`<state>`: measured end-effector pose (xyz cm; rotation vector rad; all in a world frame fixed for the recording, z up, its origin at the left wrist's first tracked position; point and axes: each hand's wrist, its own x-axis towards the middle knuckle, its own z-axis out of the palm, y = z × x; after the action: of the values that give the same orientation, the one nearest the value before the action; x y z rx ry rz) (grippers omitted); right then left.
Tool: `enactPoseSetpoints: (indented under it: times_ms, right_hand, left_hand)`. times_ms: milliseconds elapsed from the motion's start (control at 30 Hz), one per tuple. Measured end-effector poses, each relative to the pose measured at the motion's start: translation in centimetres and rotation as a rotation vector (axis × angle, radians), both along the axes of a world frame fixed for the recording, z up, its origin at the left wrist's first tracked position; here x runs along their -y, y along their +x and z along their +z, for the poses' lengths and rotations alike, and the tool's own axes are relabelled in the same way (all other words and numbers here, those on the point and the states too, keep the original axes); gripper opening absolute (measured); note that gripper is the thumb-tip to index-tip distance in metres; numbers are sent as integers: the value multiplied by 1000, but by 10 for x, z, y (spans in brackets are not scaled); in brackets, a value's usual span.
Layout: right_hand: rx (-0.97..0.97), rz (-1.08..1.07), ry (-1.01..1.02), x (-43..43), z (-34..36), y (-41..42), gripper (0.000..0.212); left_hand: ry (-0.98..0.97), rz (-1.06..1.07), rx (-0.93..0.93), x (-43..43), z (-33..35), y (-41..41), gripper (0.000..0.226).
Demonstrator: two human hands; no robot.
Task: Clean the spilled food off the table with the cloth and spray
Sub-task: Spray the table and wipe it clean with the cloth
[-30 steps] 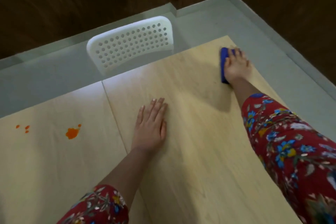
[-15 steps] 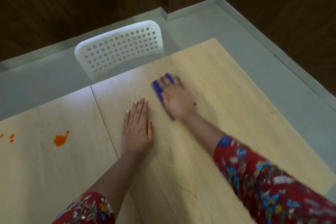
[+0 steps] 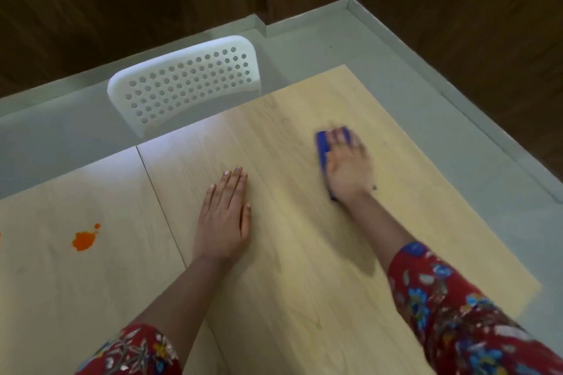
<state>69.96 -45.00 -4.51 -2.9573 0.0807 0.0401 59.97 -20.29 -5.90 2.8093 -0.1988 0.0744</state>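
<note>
Head view: wiping table [image 3: 304, 268] with blue cloth [image 3: 322, 144] under flat right hand [image 3: 348, 172], left hand [image 3: 224, 219] flat, orange spill [image 3: 83, 240] probably next.

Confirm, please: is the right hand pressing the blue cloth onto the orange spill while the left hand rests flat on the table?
Not quite. In the head view the right hand presses the blue cloth on bare wood, far from the orange spill; the left hand does rest flat on the table.

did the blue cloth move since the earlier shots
Yes. The blue cloth under the right hand swept in from the table's far right edge toward the seam, then back right again.
</note>
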Motion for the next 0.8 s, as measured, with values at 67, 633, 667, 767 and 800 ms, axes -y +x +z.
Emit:
enactPoseSetpoints:
  times_ms: [67,633,667,767,800]
  right_hand:
    - [-1,312,-46,-52,-4,-47,55]
    - [-2,40,15,12,-1,-81,56]
    - [-4,211,8,-15,-2,-107,56]
    - [-32,536,40,-14,-2,-166,53]
    - [-33,527,74,12,-4,-164,52]
  left_hand:
    - [-9,-3,-1,0,1,-1,57]
    - [-70,-141,1,-2,7,-6,55]
    - [-86,-139,6,-3,9,-10,54]
    - [-117,-68,-54,2,17,-40,57]
    - [-132,-42,-99,6,19,-51,61]
